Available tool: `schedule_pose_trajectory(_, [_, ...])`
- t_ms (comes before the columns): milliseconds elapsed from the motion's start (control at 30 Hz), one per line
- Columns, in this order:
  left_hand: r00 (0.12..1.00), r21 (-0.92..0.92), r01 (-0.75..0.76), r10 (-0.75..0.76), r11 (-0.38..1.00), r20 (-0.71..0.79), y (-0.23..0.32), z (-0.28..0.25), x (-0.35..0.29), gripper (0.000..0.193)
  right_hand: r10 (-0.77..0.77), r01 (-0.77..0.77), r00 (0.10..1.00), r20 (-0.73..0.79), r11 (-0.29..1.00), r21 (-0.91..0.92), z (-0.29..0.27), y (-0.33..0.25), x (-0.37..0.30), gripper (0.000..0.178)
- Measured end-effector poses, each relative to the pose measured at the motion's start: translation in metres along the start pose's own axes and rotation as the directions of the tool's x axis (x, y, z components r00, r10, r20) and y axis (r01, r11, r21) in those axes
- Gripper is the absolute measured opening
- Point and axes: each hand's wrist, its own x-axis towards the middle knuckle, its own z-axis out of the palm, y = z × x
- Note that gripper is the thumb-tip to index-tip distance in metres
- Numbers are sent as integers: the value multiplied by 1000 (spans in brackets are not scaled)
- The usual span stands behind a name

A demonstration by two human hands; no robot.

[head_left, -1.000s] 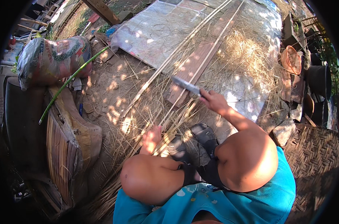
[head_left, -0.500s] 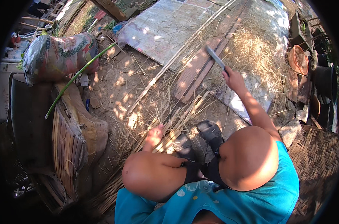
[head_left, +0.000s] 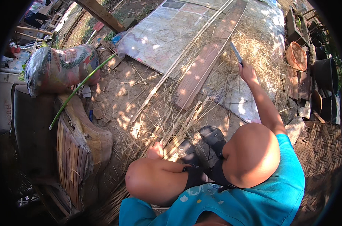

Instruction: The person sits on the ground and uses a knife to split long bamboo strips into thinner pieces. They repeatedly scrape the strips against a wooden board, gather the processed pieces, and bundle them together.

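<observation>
My right hand (head_left: 248, 73) is closed round the dark handle of a knife (head_left: 236, 52), its blade pointing away over the straw-like shavings (head_left: 250, 47). Low in the middle, my left hand (head_left: 154, 150) is partly hidden by my left knee. Its fingers look curled, among pale split bamboo strips (head_left: 175, 145); what they hold does not show clearly. Between and beyond my hands lies a long brown wooden plank (head_left: 201, 71), with long thin light strips (head_left: 167, 77) slanting along its left side.
A stuffed sack (head_left: 63, 66) and a green stalk (head_left: 82, 84) are at the left, above a worn, slatted wooden piece (head_left: 74, 158). A pale sheet (head_left: 152, 45) covers the ground ahead. At the right are an orange basket (head_left: 296, 56), dark pots (head_left: 325, 77) and a woven mat (head_left: 319, 158).
My right hand and the knife have moved right, off the plank and over the shavings. My left hand has drawn down toward my knee. The dark line along the plank no longer shows.
</observation>
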Motion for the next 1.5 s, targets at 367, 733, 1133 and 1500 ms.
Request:
schedule_pose_trajectory(367, [997,-49,72,-73,996,-19,-24,-7,-40,31,-470,450,855,221,883,134,59,-99,-120,39])
schedule_pose_trajectory(733, [993,-46,112,-113,993,-37,-43,-13,-54,28,-174,182,974,142,982,-46,19,-45,-36,34])
schedule_pose_trajectory(1133, [943,301,-188,257,935,-210,45,15,31,21,-291,277,947,133,954,114,42,-70,-93,36])
schedule_pose_trajectory(1500, [991,-162,-119,108,980,-78,75,-13,48,47,-560,503,747,358,829,244,68,-122,-183,41])
